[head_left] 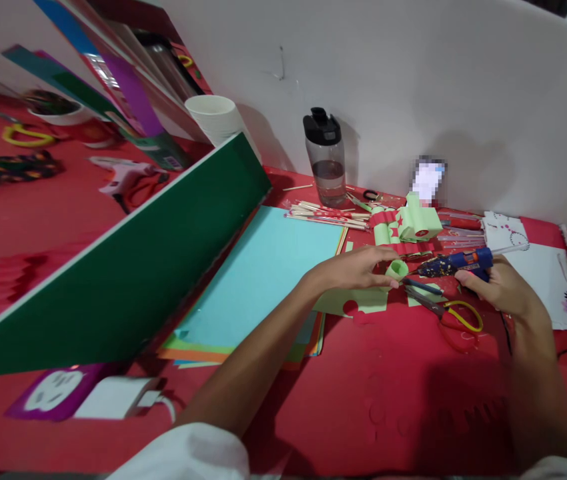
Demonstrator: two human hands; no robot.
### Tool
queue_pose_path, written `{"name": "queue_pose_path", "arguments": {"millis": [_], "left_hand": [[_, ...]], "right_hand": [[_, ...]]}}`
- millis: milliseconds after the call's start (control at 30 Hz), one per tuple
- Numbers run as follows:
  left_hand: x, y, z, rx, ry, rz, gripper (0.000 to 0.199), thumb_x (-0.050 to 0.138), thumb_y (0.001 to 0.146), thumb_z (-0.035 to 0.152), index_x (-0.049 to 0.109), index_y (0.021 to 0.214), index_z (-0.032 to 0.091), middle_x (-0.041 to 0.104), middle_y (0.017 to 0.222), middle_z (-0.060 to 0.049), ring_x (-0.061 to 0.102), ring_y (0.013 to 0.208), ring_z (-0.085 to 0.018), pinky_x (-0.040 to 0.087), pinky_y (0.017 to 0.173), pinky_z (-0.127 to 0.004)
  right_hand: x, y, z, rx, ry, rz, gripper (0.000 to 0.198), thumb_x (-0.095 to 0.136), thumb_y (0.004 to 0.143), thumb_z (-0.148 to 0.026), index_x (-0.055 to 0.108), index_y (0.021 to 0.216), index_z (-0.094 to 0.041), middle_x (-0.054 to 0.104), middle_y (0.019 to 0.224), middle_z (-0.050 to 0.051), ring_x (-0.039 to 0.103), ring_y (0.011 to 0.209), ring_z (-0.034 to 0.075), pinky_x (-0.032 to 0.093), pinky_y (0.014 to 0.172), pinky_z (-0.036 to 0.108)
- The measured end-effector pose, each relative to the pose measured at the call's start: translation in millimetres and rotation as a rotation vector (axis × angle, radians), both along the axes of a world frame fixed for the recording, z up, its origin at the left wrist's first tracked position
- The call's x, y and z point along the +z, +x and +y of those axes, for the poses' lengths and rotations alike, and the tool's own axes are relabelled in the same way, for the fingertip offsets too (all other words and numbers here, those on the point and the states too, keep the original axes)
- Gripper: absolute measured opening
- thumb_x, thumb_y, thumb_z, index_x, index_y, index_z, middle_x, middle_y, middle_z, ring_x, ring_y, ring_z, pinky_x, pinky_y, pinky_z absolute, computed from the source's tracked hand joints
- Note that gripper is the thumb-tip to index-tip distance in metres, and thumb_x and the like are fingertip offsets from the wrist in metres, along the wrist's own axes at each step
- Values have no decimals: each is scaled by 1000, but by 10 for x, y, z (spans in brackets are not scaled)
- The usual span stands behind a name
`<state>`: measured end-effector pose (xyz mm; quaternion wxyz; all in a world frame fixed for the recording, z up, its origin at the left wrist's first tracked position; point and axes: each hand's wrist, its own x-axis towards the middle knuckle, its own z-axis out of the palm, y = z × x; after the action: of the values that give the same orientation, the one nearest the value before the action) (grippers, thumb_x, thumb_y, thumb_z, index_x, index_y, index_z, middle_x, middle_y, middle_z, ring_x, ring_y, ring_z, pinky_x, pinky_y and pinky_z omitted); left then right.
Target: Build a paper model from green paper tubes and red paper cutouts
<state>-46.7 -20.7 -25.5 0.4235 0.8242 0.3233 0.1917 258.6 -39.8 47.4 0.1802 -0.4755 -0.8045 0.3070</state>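
Observation:
My left hand pinches a small rolled tube of light green paper between thumb and fingers. In my right hand is a dark blue hot glue gun, its nozzle pointing left and close to the tube; whether it touches I cannot tell. A clear glue stick pokes out of the gun's back end. Below the nozzle lie scissors with yellow and red handles and light green paper pieces. Just behind stands a light green paper model with red stars and red strips.
A green board slants across the left side. Coloured paper sheets lie stacked beside it. Thin sticks, a water bottle and a blurred phone are along the back wall. A white charger lies front left.

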Motion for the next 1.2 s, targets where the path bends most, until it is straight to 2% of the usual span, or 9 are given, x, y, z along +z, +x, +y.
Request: {"name": "queue_pose_path", "arguments": {"millis": [500, 733, 967, 1100, 1200], "left_hand": [[-11, -1, -1, 5, 4, -5, 32, 69, 95, 49, 70, 107, 19, 68, 104, -7, 61, 88, -20, 45, 74, -31], [14, 7, -7, -6, -24, -19, 26, 67, 96, 44, 67, 98, 18, 67, 101, -7, 61, 88, -20, 45, 75, -32], [-35, -6, -2, -1, -16, -7, 22, 67, 96, 40, 67, 104, 19, 68, 107, -7, 62, 91, -21, 46, 77, -31], [0, -2, -13, 1, -8, 6, 24, 67, 97, 42, 66, 102, 18, 68, 105, -8, 61, 88, -21, 45, 75, -32], [40, 4, -25, 0, -26, 6, 25, 67, 97, 43, 67, 100, 18, 68, 104, -8, 61, 88, -21, 45, 75, -32]], "right_hand": [[-23, -39, -13, -1, 31, -16, 29, 65, 96, -48, 82, 95, -24, 83, 92, 3, 75, 81, 26, 61, 77, 34], [-86, -17, -6, -12, 24, -28, 31, 65, 96, -49, 79, 88, -23, 82, 90, 3, 74, 79, 25, 59, 73, 33], [-78, -51, -19, -15, 26, -18, 32, 64, 97, -50, 79, 90, -23, 81, 89, 4, 73, 79, 25, 58, 74, 34], [-83, -54, -19, -24, 31, -7, 32, 64, 97, -50, 78, 91, -22, 81, 88, 3, 72, 79, 24, 57, 75, 32], [-88, -54, -16, -21, 32, -10, 34, 63, 97, -51, 77, 87, -21, 78, 81, 3, 69, 72, 22, 56, 70, 31]]}}
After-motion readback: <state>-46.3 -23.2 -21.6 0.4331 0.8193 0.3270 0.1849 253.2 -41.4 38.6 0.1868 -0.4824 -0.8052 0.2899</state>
